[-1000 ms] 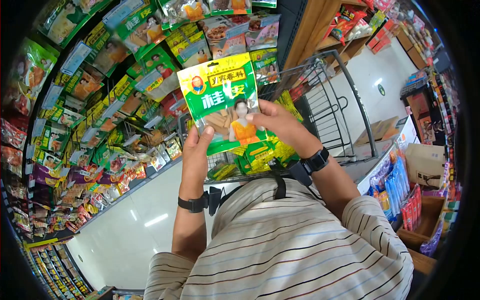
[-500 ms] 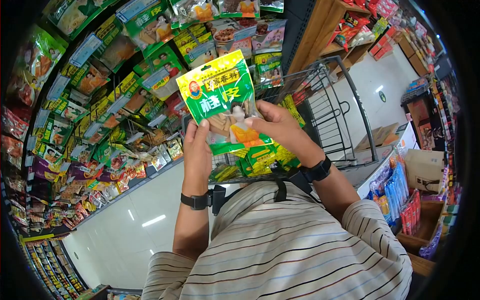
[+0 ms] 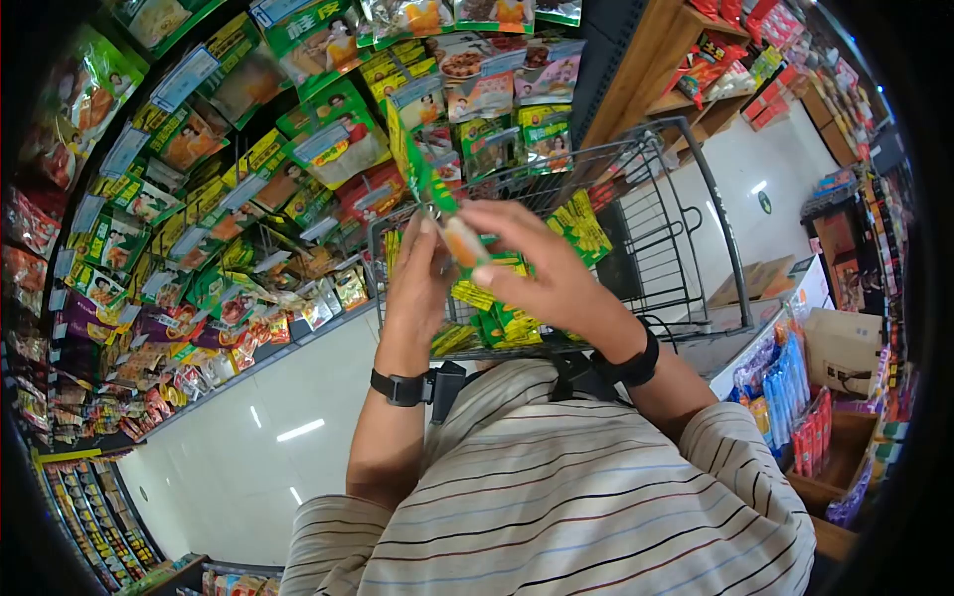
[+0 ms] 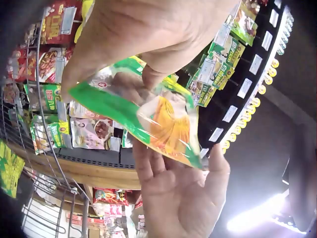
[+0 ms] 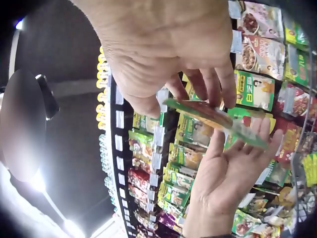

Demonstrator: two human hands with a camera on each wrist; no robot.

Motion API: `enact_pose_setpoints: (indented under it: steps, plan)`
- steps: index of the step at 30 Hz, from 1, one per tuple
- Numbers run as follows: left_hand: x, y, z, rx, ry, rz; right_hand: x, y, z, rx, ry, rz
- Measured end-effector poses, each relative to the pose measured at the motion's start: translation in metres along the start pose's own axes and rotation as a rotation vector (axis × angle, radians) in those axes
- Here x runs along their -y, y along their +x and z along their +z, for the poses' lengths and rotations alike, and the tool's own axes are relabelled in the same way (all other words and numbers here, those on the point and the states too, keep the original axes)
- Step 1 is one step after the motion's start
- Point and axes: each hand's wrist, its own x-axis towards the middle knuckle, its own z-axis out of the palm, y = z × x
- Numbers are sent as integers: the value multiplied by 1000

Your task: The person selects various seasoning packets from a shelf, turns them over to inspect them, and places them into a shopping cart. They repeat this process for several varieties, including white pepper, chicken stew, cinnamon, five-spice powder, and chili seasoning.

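A packet of cinnamon bark [image 3: 425,177], yellow and green, stands nearly edge-on in front of me in the head view. My left hand [image 3: 409,288] pinches its lower edge between thumb and fingers. My right hand [image 3: 556,273] is at the packet's right side, its fingers lightly against it and its thumb beside the lower corner. The left wrist view shows the packet [image 4: 171,121] tilted, with a picture of a figure in orange. In the right wrist view the packet [image 5: 210,116] is a thin strip between both hands.
A wire shopping cart [image 3: 686,228] stands ahead, with several yellow-green packets [image 3: 512,323] in it. Hanging spice packets [image 3: 338,149] fill the rack at the left. A wooden shelf [image 3: 636,60] is beyond the cart. At the right are a cardboard box [image 3: 840,348] and bagged goods.
The packet has turned from facing me flat to nearly edge-on. My right hand has shifted left toward my left hand, and its thumb has come off the packet's front.
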Motion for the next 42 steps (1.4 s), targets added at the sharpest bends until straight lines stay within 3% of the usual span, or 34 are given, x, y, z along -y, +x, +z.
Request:
enact_pose_setpoints:
  steps: [1, 4, 12, 24, 39, 42]
  plan:
    - [1, 1, 0, 15, -77, 22, 6, 0, 4, 39, -168, -115]
    - [-2, -2, 10, 72, -213, 52, 14, -6, 19, 113, -268, -140]
    - [-19, -23, 27, 323, -507, -109, 14, -10, 27, 251, -319, -243]
    - [-20, -30, 29, 305, -674, -121, 21, -11, 30, 242, -279, -263]
    - [-16, -28, 22, 370, -665, -112, 29, -13, 22, 160, -150, -217]
    - [-22, -28, 26, 202, -591, -70, 28, -11, 17, 131, -141, -208]
